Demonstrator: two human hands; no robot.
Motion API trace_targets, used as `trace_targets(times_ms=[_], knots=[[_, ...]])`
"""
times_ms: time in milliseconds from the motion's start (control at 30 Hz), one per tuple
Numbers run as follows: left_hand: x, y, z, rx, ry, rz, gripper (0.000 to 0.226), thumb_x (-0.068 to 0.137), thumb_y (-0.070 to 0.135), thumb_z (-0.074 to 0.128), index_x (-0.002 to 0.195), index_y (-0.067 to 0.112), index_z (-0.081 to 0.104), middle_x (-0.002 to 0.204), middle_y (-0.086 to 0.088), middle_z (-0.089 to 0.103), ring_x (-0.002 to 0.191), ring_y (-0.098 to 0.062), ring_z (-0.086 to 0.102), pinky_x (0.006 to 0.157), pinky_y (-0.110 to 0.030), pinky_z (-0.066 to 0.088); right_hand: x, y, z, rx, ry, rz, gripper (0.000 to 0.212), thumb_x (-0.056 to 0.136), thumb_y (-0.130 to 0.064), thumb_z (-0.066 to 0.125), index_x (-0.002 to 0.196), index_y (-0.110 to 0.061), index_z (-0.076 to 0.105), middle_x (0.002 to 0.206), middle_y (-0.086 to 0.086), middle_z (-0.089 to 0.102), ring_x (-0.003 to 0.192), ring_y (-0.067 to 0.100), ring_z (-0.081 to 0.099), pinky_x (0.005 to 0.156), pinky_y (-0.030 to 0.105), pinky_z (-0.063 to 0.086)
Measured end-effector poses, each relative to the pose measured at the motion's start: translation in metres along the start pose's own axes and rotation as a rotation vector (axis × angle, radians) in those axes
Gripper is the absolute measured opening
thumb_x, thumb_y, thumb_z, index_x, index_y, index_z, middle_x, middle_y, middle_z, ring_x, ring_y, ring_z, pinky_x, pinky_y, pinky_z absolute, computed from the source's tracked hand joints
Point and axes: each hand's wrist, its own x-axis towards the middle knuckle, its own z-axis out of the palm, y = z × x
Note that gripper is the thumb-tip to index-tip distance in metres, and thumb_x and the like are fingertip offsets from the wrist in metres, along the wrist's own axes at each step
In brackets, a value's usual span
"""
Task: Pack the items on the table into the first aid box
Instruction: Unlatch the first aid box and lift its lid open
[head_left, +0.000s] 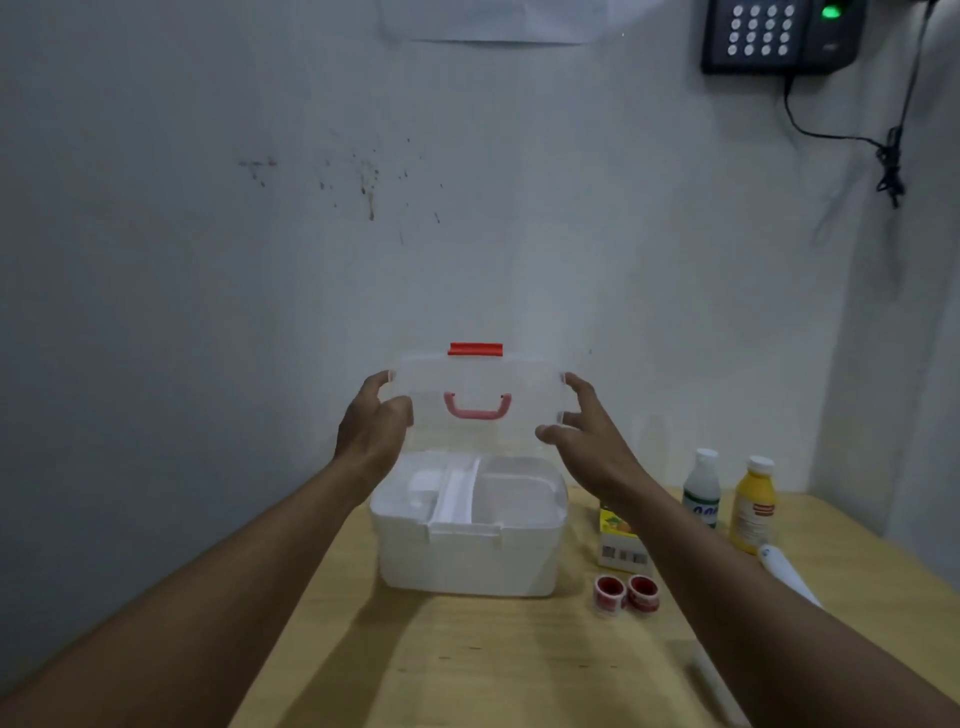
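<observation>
Against the wall, near the table's (467, 670) back edge, the box (467, 551) sits open, its white base showing a divided tray inside. Its clear lid (478, 384) stands upright above the base, red latch (475, 349) at the top and pink handle (478, 408) facing the camera. Both hands are on the lid — the left hand (371, 421) grips its left edge, thumb in front and fingers curled behind, while the right hand (582, 431) is spread half open at the right edge, fingertips touching the rim and thumb on the front face. Right of the box, toward the table's right edge, a small yellow carton (618, 540) stands partly hidden by the right forearm, with two red tape rolls (626, 592) lying side by side just in front of it. Farther right stand a white bottle (701, 486) and a yellow bottle (753, 506), close together near the back corner. A white tube (779, 569) lies just in front of the yellow bottle — blurred, so little more can be told.
</observation>
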Motion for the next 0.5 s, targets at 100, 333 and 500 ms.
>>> trace_targets(times_ms=[100,333,500], knots=[[0.000,0.000,0.000,-0.033,-0.060,-0.009,0.053,0.093,0.009,0.048,0.142,0.026,0.038,0.117,-0.001,0.054,0.088,-0.014,0.055,0.065,-0.027,0.048,0.005,0.001,0.002,-0.047,-0.051,0.008,0.082,0.093,-0.012,0.059,0.154,-0.041,0.012,0.152,0.008,0.040,0.135,0.024,0.042,0.105,0.044,0.043],[0.017,-0.008,0.000,0.070,-0.065,-0.109,0.067,0.080,0.011,0.055,0.145,0.018,0.039,0.134,-0.008,0.055,0.115,-0.029,0.053,0.100,-0.046,0.047,0.017,0.006,0.005,-0.043,-0.110,0.113,0.072,0.093,-0.006,0.056,0.149,-0.023,0.015,0.156,0.017,0.030,0.131,0.032,0.045,0.095,0.035,0.040],[0.028,-0.016,0.001,0.019,-0.103,-0.146,0.076,0.083,0.004,0.053,0.152,0.025,0.031,0.147,-0.008,0.044,0.127,-0.032,0.047,0.103,-0.050,0.046,0.027,0.012,0.008,-0.079,-0.102,0.144,0.079,0.091,-0.005,0.056,0.155,-0.031,0.017,0.116,0.019,0.062,0.102,0.024,0.062,0.094,0.040,0.051]])
